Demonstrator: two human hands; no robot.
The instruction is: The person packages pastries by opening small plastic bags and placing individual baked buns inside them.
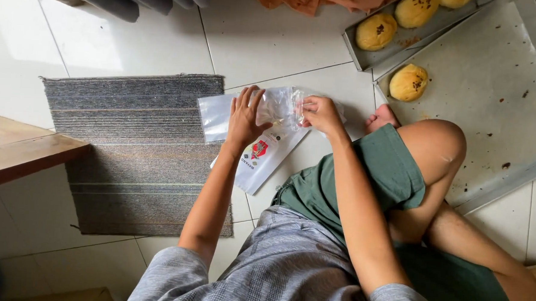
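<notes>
- The left hand (243, 120) and the right hand (321, 115) meet at the centre of the frame on a clear crinkled plastic bag (280, 107).
- Left fingers (248, 99) lie spread against the bag's left side; right fingers are pinched together on its right edge.
- Beneath it lies a stack of flat clear plastic bags with a red printed emblem (261, 159) (resting on the white tiled floor (267, 42)).
- A grey striped mat (130, 138) lies at centre left.
- Upper right: a round golden bun (408, 82) sits on a large metal baking tray (493, 88); more buns fill a smaller metal tray (399, 49).
</notes>
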